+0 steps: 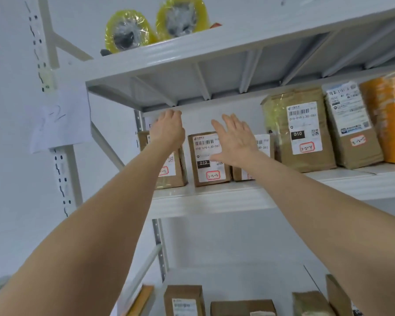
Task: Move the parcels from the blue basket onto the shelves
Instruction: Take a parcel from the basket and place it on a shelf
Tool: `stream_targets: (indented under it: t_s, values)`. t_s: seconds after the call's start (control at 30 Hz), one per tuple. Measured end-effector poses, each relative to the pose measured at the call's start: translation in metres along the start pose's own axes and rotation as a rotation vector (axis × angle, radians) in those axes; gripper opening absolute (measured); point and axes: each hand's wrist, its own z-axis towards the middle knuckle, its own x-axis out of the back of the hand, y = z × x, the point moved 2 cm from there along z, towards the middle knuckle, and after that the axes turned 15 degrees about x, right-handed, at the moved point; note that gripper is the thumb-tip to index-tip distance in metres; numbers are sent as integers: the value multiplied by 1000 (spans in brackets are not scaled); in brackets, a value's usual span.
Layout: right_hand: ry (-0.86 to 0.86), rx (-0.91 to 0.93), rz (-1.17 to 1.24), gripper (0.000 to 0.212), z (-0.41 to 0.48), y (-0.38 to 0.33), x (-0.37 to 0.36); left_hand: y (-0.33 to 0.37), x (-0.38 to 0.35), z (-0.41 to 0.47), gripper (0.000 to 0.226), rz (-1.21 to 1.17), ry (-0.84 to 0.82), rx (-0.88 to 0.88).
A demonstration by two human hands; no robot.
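White wall, white steel shelving (214,201), and a row of brown parcels standing upright along the middle shelf. Both arms are up at it. The left hand (169,130) sits over the top of the end parcel (171,174), knuckles toward us, fingers curled over and away. Whether they're clamped on the box's top edge or only resting there, I can't tell, because the hand itself hides it. That box stands tall, long axis vertical, straight below those fingers. The right hand (234,142) is flat and spread, fingers straight, holding nothing, palm toward the shelf. The labelled parcel (208,160) shows just left of its fingers, and another parcel (263,149) peeks out on their right. Touching or hovering, can't say. The blue basket isn't in shot. My read: the left hand is nearer the end box, so squaring that one up looks like the move, with the right steadying its neighbours.
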Motion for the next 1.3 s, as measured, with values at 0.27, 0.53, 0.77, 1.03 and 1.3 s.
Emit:
stream_targets:
  t_s: [0.27, 0.53, 0.77, 1.03, 1.3]
  values:
    - [-101, -118, -35, 114, 42, -12, -26, -36, -38, 42, 51, 32, -93, -15]
    - [-94, -96, -42, 87, 65, -24, -45, -45, -46, 54, 48, 36, -259, 3]
    - [-7, -90, 88, 105, 56, -14, -36, -36, -40, 50, 46, 49, -159, -16]
    - [-310, -257, 25, 86, 2, 48, -13, 27, -44, 20, 46, -67, -237, -258]
    - [-245, -190, 74, 84, 20, 33, -33, 35, -48, 15, 42, -19, -246, -239]
